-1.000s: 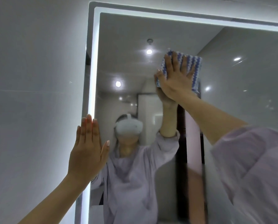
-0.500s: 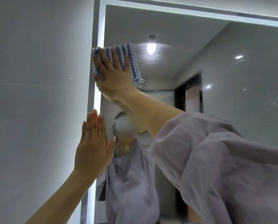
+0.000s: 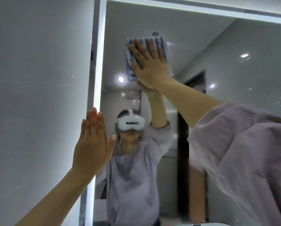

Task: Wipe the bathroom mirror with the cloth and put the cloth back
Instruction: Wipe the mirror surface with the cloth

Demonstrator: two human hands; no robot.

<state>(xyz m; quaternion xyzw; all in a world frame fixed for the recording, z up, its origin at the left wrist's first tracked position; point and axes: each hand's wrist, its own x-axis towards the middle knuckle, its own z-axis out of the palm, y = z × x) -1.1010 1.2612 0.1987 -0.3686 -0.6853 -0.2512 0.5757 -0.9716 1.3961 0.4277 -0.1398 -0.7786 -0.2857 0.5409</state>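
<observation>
A large wall mirror [image 3: 234, 66] with a lit white border fills the view. My right hand [image 3: 150, 65] presses a blue-and-white striped cloth [image 3: 161, 42] flat against the glass in the mirror's upper part, fingers spread over the cloth. My left hand [image 3: 93, 144] lies flat with fingers together on the mirror's lit left edge, lower down, holding nothing. The mirror reflects a person in a lilac top with a white headset.
A glossy pale tiled wall [image 3: 38, 79] runs along the left of the mirror. My lilac right sleeve [image 3: 242, 160] covers the lower right of the view. A white rim [image 3: 201, 224] shows at the bottom edge.
My right hand has slid the cloth from the mirror's left edge back toward the right, after sweeping leftward a moment before. My left hand has stayed braced on the left edge.
</observation>
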